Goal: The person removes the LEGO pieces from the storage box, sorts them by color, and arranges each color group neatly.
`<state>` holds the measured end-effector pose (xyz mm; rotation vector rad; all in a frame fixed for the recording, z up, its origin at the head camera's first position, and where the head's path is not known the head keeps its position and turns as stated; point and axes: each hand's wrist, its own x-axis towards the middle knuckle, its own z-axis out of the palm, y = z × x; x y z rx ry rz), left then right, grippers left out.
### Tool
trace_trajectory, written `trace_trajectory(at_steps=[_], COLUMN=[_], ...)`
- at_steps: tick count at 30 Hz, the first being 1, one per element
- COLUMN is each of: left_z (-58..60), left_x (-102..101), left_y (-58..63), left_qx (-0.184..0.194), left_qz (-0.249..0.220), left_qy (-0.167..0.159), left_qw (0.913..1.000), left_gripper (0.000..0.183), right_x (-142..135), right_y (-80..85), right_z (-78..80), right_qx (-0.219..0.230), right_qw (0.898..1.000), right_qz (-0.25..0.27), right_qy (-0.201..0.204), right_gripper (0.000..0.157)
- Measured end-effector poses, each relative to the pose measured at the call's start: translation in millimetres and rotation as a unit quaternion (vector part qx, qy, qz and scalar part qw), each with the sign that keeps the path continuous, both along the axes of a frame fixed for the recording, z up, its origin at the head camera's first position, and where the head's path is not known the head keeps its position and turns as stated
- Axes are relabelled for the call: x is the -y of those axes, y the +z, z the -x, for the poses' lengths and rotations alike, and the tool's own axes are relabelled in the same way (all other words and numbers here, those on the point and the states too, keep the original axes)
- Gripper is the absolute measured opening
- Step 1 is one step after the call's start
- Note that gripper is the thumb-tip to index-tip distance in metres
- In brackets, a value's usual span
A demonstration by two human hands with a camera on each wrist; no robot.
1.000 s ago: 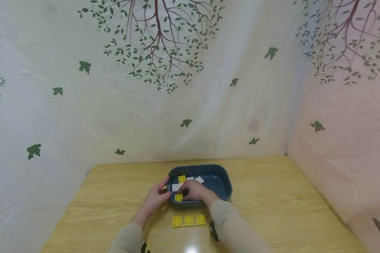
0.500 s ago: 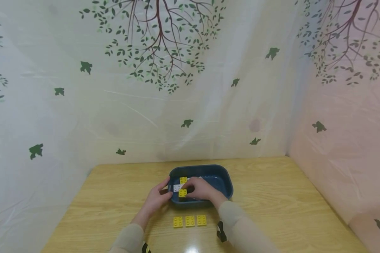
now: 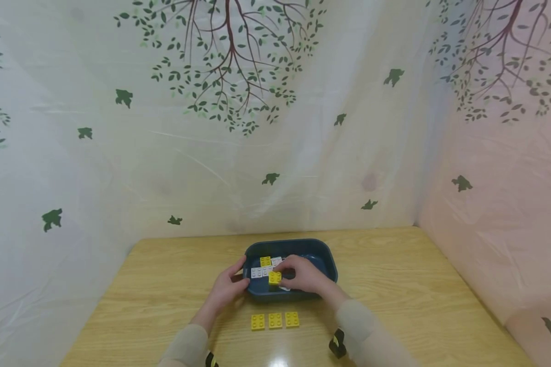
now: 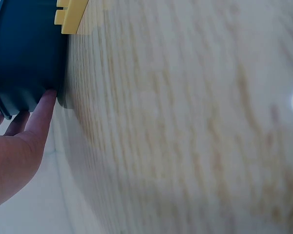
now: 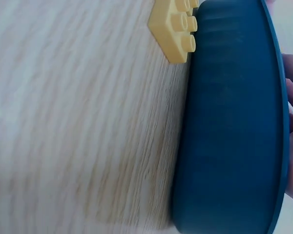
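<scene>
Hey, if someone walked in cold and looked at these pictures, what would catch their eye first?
Probably the yellow brick pinched in the right hand, bright against the dark blue tray on the table. Next, likely the row of three yellow bricks on the table, on the tray's near side. Behind the table, leafy tree branches spread across the top of the pale backdrop.

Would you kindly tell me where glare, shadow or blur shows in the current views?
Head: white glare on the table at the bottom edge; left wrist: bright spot at the right edge, soft shadow beside the left hand; right wrist: wood grain blurred at left, darker shade along the blue tray.
</scene>
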<state>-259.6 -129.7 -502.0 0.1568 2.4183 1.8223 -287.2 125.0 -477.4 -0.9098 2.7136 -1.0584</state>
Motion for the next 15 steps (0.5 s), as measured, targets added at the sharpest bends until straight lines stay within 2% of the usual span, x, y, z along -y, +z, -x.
trace_trajectory(at_steps=[15], left_z=[0.5], left_x=[1], left_y=[0.2], left_qx=[0.007], left_qz=[-0.001], left_qy=[-0.003], left_qw=[1.0000], left_gripper=[0.064], right_x=[-46], right_y=[4.1], right_z=[-29.3], right_qx=[-0.033], right_qw=[0.999], right_qz=[0.035], right_qy=[0.016], right_gripper=[0.029])
